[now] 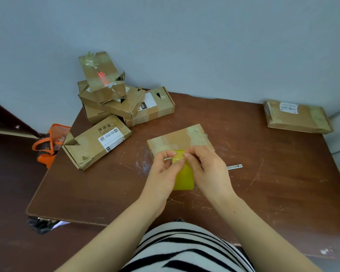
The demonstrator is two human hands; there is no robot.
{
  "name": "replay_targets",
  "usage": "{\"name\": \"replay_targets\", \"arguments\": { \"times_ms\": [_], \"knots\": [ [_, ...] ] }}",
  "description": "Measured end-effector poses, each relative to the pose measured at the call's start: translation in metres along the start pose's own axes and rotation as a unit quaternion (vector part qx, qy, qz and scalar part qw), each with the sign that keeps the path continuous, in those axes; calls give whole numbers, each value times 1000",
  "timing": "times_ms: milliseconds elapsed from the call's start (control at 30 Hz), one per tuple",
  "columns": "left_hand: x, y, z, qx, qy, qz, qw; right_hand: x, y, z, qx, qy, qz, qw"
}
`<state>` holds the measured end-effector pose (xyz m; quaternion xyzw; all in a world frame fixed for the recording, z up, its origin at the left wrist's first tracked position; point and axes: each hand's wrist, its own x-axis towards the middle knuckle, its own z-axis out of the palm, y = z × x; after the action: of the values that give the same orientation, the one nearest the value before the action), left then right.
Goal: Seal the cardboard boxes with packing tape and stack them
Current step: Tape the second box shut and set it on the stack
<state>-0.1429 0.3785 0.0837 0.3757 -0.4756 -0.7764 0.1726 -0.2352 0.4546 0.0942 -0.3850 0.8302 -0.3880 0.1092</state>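
Scratched brown table [273,183], box pile [114,99], grey wall [185,46]

Soft, even, fairly bright light is falling on the scratched dark-brown wooden table [273,183], seemingly from overhead. No hard glare is showing; only a faint pale sheen is lying on the tabletop left of centre. Shadows are coming out thin & soft under the brown cardboard boxes [114,108] at the table's far-left corner. The translucent yellow roll of packing tape [185,177] at mid-table is glowing vividly. Floor left of the table is sitting dim. Wide-angle lens is bowing the table's edges; fine label print is smearing w/ slight blur.
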Motion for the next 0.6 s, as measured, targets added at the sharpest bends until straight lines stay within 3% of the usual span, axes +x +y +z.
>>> {"name": "replay_targets", "arguments": {
  "times_ms": [133,233,367,433,500,533,600],
  "knots": [
    [2,6,-7,-56,-23,-19,998,0,4,-1,-9,-12,2,1000],
    [1,8,-9,-6,-62,-18,998,-2,7,0,-3,-31,5,1000],
    [4,0,-4,34,-2,2,999,-3,7,2,6,-34,32,999],
    [8,-4,-3,31,26,-1,999,-2,8,2,145,-6,119,982],
    [12,-9,-6,11,56,-11,998,1,11,-2,326,23,224,918],
    [13,-10,-8,10,67,-15,998,2,16,-6,339,26,246,908],
    [16,-14,-9,13,76,-29,997,-2,24,-11,266,-37,256,929]
  ]
}}
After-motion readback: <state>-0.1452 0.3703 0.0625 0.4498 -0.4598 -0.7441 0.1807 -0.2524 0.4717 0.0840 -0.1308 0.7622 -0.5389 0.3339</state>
